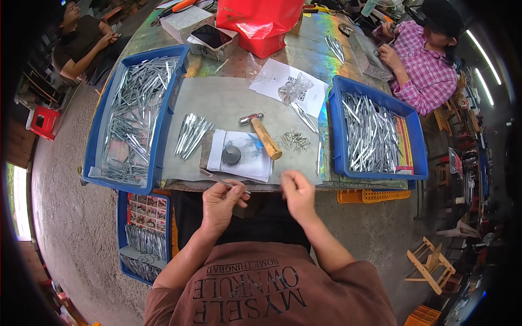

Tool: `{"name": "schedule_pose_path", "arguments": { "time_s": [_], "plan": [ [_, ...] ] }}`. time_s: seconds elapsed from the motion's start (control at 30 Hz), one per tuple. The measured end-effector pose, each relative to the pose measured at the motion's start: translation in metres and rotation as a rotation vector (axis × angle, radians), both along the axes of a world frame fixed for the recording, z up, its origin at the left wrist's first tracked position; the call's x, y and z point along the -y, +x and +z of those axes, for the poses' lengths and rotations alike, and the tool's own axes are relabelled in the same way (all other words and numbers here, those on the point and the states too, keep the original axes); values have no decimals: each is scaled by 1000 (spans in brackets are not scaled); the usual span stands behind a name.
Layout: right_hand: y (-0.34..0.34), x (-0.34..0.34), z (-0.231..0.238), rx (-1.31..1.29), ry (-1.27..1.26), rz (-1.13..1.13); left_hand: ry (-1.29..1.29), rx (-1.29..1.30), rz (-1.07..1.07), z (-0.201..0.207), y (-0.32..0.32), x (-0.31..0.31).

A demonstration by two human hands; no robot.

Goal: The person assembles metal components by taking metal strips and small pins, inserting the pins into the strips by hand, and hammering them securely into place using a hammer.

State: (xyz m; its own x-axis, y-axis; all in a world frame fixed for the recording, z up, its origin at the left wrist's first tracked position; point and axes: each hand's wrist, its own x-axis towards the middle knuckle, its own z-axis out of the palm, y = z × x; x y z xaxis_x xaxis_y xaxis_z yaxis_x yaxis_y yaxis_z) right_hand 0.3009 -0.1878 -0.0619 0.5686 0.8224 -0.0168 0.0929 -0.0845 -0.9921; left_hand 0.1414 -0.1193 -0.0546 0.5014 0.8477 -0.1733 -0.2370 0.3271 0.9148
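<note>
One slim metal piece (213, 176) is pinched between the fingers of the left hand (222, 205), at the front edge of the desk (311, 46); those of the right hand (298, 195) curl, contents unclear; it looks mid-work; similar pieces fill flanking blue trays (167, 122), finished or waiting I can't tell, working room between.

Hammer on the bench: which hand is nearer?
Right: the right hand is just below the hammer, near its handle end; the left hand, holding a slim metal piece, is farther, lower left.
</note>
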Motion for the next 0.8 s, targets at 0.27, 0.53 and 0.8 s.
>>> {"name": "schedule_pose_path", "arguments": {
  "time_s": [0.27,0.53,0.8],
  "plan": [
    [64,-50,-26,716,0,33,27,-47,-12,-2,-4,-7],
    [53,-80,-28,1021,-322,79,27,-91,-48,-5,-5,-6],
    [49,-85,-18,1132,-494,211,12,-99,-72,-6,0,-4]
  ]
}}
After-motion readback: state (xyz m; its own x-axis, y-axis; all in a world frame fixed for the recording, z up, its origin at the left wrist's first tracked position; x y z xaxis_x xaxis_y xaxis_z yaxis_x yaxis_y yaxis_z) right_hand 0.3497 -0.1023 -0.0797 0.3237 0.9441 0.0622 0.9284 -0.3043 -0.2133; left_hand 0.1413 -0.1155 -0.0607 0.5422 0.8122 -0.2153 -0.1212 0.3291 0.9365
